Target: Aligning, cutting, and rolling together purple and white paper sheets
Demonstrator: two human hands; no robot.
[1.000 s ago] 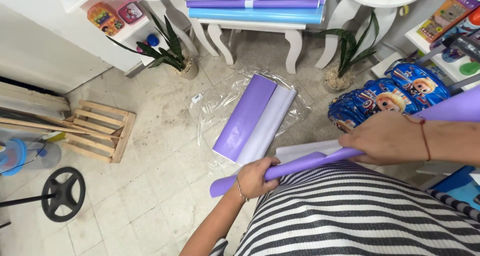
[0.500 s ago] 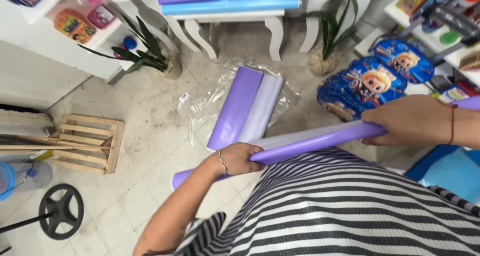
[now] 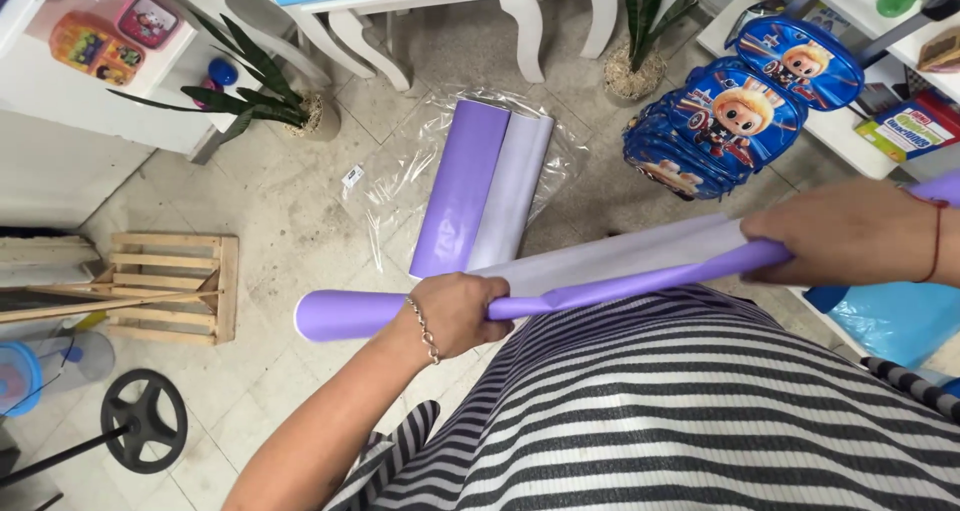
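Both your hands are closed around the purple paper roll, held level across your front.

Your left hand wraps the roll near its free left end, which sticks out past the fist; your right hand clamps it further along, over a loose pale flap. The roll's long axis runs left to right, rising a little toward your right, and its right end seems to leave the frame. Below, on the floor, two more purple rolls lie side by side on clear plastic wrap, nearer your left hand.
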